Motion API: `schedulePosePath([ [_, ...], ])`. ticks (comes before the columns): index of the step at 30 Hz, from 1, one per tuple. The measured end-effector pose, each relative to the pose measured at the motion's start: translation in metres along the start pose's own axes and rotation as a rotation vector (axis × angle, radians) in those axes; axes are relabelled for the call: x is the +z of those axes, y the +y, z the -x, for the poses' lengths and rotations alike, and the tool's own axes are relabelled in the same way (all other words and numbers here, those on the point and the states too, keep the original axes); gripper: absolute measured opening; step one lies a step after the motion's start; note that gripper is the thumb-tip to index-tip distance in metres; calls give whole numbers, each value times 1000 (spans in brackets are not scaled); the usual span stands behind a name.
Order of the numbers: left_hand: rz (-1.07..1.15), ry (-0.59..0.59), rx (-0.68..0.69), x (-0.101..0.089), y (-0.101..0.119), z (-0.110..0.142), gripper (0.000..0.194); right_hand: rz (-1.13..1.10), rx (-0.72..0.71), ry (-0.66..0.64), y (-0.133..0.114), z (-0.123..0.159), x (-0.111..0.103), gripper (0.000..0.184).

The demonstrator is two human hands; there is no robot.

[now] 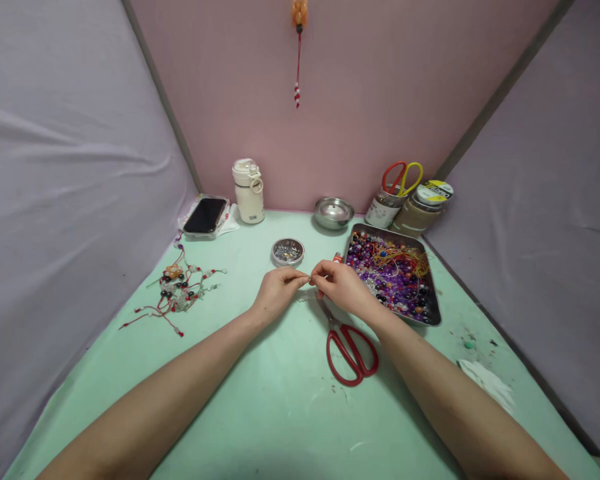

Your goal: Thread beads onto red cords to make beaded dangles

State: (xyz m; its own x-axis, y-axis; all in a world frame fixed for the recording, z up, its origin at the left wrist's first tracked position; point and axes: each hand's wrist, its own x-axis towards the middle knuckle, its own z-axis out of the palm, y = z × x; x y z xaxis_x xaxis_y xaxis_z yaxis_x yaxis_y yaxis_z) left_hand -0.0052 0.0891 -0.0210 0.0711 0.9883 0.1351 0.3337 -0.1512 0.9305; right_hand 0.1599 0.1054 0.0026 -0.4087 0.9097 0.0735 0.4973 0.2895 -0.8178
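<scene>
My left hand [280, 290] and my right hand [341, 285] meet fingertip to fingertip above the middle of the table. Both are closed in a pinch, and what lies between the fingertips is too small to name. Faint clear pieces [307, 298] show just below them. Under my right hand, red-handled scissors [353, 353] lie on the table, their blades partly hidden by the hand. A small round container [288, 251] of dark and shiny bits stands just beyond my left hand. Past my right fingers the red end of a small object [337, 259] sticks out.
A metal tray [433, 293] of mixed beads and cords stands right. Beaded strings [180, 290] lie left. Along the back are a phone [206, 216], a cream bottle [249, 193], a steel bowl [334, 213] and jars [383, 210]. A tissue [486, 385] lies at right.
</scene>
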Motion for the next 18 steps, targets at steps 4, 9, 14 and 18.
schedulePosePath([
  [4,-45,2,24,-1,-2,-2,17,-106,84,-32,-3,2,4,9],
  [9,-107,25,72,-3,-6,-5,13,-48,51,20,-2,3,8,8],
  [14,-65,-28,-9,-3,-5,-4,15,19,38,43,-2,3,8,9],
  [18,-3,-24,-64,-2,-4,-3,15,34,35,44,-3,3,8,10],
])
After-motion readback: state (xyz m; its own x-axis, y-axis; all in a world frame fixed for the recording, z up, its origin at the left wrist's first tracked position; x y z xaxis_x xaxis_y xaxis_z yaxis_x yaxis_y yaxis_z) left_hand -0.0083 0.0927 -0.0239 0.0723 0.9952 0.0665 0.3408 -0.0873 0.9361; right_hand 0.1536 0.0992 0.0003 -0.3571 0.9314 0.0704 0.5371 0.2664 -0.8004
